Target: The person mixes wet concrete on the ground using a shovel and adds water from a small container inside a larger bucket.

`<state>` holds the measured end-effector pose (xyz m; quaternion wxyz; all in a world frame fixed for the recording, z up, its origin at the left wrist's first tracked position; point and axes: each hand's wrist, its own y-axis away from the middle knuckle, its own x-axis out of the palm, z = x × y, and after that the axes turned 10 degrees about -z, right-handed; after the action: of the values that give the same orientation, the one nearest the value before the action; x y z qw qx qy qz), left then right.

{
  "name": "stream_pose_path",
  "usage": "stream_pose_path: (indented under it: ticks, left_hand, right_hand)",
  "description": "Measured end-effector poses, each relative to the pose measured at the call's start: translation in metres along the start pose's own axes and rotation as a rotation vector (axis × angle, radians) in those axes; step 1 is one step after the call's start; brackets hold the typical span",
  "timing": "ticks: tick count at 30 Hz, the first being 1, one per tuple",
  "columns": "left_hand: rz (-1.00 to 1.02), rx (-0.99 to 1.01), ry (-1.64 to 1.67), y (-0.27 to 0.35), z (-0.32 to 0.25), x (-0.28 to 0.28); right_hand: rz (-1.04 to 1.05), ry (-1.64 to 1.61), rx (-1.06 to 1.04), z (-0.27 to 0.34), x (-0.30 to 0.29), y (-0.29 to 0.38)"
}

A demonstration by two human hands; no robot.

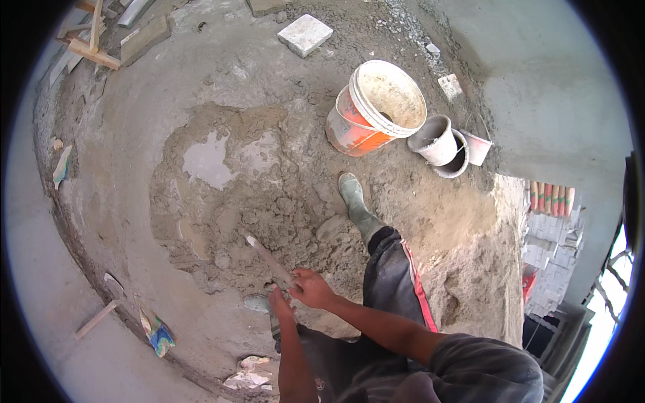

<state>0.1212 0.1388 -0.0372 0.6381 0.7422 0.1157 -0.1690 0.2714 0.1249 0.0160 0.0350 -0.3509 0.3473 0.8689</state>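
Observation:
My right hand is closed around a pale long tool handle, which slants up and left over a wet, lumpy mortar mix. The handle's far end is at the mix; no tool head can be made out there. Close beside, to the lower left, is my left hand, with fingers bent near the handle; whether it grips the handle cannot be told. Pools of grey water lie in the mix's upper left part. A rubber boot stands at its right edge, the other boot at its lower edge.
A large orange and white bucket stands at the upper right, beside smaller buckets. Beyond are a pale block and wood pieces. Torn bags lie by the left wall. A sand pile is on the right.

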Motion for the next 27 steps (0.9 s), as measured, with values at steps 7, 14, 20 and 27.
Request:
stream_pose_path:
  ticks: [7, 14, 20, 27]
  left_hand:
    - [-0.055, 0.196, -0.409, -0.091, -0.065, 0.054]
    - [-0.087, 0.065, -0.579, -0.074, -0.061, 0.080]
    - [-0.155, 0.135, -0.581, -0.086, -0.066, 0.070]
    - [-0.055, 0.089, -0.670, -0.085, -0.060, 0.073]
  right_hand:
    - [-0.948, 0.202, 0.025, -0.057, -0.246, -0.153]
    - [-0.249, 0.587, 0.204, -0.204, -0.342, -0.245]
    - [-0.380, 0.695, -0.210, -0.222, -0.238, -0.178]
    - [-0.145, 0.333, -0.111, -0.232, -0.247, -0.167]
